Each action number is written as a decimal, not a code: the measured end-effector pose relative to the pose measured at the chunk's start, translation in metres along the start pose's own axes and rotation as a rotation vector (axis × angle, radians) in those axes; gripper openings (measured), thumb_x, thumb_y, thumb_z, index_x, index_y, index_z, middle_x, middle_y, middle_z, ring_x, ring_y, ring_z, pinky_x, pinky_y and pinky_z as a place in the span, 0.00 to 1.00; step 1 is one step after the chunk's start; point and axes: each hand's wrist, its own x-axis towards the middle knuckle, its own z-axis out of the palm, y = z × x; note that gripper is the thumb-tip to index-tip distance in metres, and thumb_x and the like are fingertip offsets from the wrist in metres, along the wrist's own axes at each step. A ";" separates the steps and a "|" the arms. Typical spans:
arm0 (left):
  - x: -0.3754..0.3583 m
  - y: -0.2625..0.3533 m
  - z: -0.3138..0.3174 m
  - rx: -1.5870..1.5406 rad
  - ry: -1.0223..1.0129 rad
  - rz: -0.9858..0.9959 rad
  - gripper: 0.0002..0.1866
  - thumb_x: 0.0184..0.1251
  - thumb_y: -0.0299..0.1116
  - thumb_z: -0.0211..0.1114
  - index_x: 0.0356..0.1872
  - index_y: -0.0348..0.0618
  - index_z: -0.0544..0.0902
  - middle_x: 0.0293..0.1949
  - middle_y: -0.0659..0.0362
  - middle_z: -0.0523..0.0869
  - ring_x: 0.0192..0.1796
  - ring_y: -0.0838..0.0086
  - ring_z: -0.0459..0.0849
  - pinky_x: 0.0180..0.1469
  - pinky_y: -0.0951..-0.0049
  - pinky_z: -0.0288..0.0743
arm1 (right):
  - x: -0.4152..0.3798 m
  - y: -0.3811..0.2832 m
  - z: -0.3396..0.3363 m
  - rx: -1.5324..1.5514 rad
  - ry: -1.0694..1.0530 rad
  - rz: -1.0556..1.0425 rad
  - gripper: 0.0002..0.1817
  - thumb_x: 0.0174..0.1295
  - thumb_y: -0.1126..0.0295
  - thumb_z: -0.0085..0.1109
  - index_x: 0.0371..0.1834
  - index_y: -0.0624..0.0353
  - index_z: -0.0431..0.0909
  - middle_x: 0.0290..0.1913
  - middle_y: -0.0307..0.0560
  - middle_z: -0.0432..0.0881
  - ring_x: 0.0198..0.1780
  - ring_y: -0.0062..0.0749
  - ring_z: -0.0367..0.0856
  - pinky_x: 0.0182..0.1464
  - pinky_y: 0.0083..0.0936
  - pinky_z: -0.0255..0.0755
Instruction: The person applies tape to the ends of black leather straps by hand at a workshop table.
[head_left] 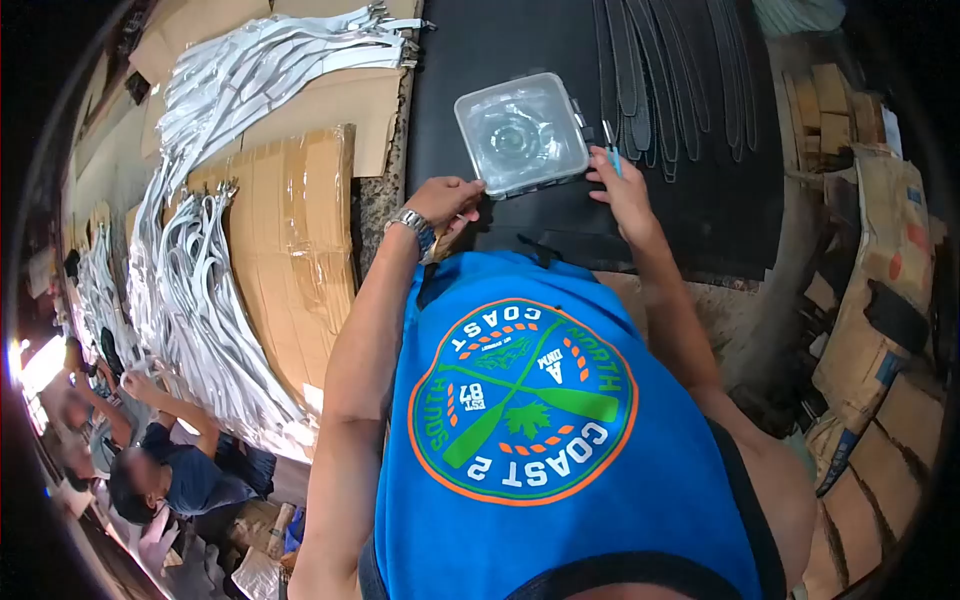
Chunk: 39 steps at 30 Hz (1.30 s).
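Observation:
A clear square plastic box (522, 135) with its lid on lies on the black work surface (500, 50). My left hand (445, 205), with a metal watch at the wrist, touches the box's lower left corner with closed fingers. At the right side of the box is my right hand (622, 185), its fingers closed on a thin tool with a light blue handle (614, 160); the tool's metal tip points away from me. Dark stitched straps (665, 90) lie just beyond that hand.
Bundles of white straps (250, 85) lie on cardboard (300, 230) at the left. Other people (185, 475) are at the lower left. Stacked brown cardboard (890, 230) lines the right side. More dark straps (735, 70) extend at the upper right.

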 end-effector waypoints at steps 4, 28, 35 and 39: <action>-0.004 0.004 0.010 0.010 -0.048 -0.046 0.19 0.67 0.50 0.65 0.37 0.41 0.79 0.24 0.58 0.83 0.15 0.81 0.72 0.16 0.81 0.65 | 0.001 0.000 -0.002 0.136 -0.024 -0.001 0.27 0.71 0.50 0.51 0.63 0.59 0.72 0.52 0.42 0.80 0.52 0.28 0.78 0.52 0.30 0.73; -0.007 -0.006 0.018 -0.166 -0.052 -0.009 0.10 0.69 0.35 0.59 0.41 0.38 0.79 0.28 0.56 0.85 0.20 0.80 0.77 0.20 0.81 0.72 | -0.047 0.015 0.048 -0.101 -0.567 0.201 0.20 0.70 0.50 0.51 0.47 0.57 0.77 0.32 0.34 0.73 0.33 0.17 0.67 0.34 0.15 0.62; -0.010 -0.003 0.022 -0.158 -0.020 -0.006 0.09 0.71 0.34 0.58 0.42 0.40 0.78 0.28 0.58 0.84 0.20 0.81 0.77 0.21 0.83 0.71 | -0.041 0.016 0.064 0.092 -0.606 0.213 0.18 0.72 0.53 0.50 0.45 0.58 0.75 0.28 0.30 0.66 0.29 0.13 0.61 0.29 0.14 0.56; -0.007 -0.009 0.021 -0.187 -0.035 0.001 0.09 0.71 0.34 0.58 0.43 0.40 0.78 0.28 0.58 0.84 0.21 0.82 0.77 0.21 0.83 0.71 | -0.035 0.023 0.070 0.176 -0.641 0.209 0.18 0.73 0.54 0.48 0.44 0.60 0.73 0.28 0.30 0.64 0.29 0.14 0.60 0.29 0.14 0.55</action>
